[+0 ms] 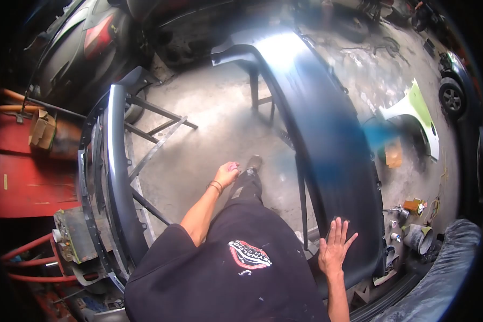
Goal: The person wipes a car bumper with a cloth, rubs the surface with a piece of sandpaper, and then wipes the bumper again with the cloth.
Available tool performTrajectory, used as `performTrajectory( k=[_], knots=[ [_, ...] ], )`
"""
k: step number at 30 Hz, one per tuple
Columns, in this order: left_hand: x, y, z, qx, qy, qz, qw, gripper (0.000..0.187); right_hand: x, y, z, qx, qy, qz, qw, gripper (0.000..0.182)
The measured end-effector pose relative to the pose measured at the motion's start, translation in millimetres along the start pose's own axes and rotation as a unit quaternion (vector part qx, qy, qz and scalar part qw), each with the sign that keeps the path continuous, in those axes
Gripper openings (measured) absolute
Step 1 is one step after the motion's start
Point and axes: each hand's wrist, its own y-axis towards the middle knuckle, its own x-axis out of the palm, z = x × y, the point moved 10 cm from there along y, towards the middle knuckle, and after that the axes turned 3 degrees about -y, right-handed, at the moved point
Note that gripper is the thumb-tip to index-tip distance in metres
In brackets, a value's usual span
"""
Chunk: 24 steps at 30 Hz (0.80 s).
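Note:
A long dark bumper cover [327, 145] curves down the right side, held up on a stand. My right hand [334, 248] lies flat on its near end with the fingers spread, and a small dark edge shows at the fingertips. My left hand [228, 173] hangs in front of my legs, away from the panels, its fingers curled around something small and pinkish that I cannot make out. To the left of that hand stands a second dark bumper cover [117, 155], narrower, with its inner edge and tabs showing.
Metal stand legs [158, 119] reach across the concrete floor [198, 102] between the panels. A red surface [32, 182] with a cardboard box [42, 129] is at left. A light green fender [416, 115], an overturned bucket [417, 239] and plastic-wrapped part [445, 273] lie at right.

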Motion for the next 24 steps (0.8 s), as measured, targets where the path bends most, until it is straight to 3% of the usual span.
performTrajectory(
  k=[4, 7, 9, 13, 16, 17, 19, 21, 24],
  knots=[
    [-5, 12, 12, 0.026, -0.011, -0.006, 1.000, 0.039, -24, 79, -22, -0.049, 0.020, 0.013, 0.999, 0.080],
    [-26, 42, -37, 0.020, 0.019, 0.000, 1.000, 0.038, -37, 173, -48, -0.087, 0.010, 0.040, 0.995, 0.078],
    [-48, 51, -87, 0.001, 0.109, 0.025, 0.994, 0.037, -46, 243, -70, -0.108, 0.005, 0.047, 0.993, 0.076],
    [-93, 50, -192, 0.044, 0.118, 0.082, 0.989, 0.036, -53, 368, -108, -0.122, -0.064, 0.036, 0.990, 0.077],
    [-115, 33, -240, -0.006, 0.185, 0.102, 0.977, 0.037, -59, 458, -134, -0.125, -0.076, 0.046, 0.988, 0.079],
    [-118, 30, -243, -0.015, 0.178, 0.099, 0.979, 0.037, -62, 488, -141, -0.124, -0.080, 0.058, 0.987, 0.080],
    [-118, 19, -258, -0.129, 0.122, 0.040, 0.983, 0.039, -64, 552, -162, -0.120, -0.080, 0.068, 0.987, 0.081],
    [-118, 25, -251, -0.117, 0.127, 0.047, 0.984, 0.040, -70, 616, -185, -0.114, -0.079, 0.081, 0.987, 0.082],
    [-120, 41, -215, -0.113, 0.118, 0.047, 0.986, 0.042, -75, 679, -196, -0.042, -0.007, 0.026, 0.999, 0.074]
  ],
)
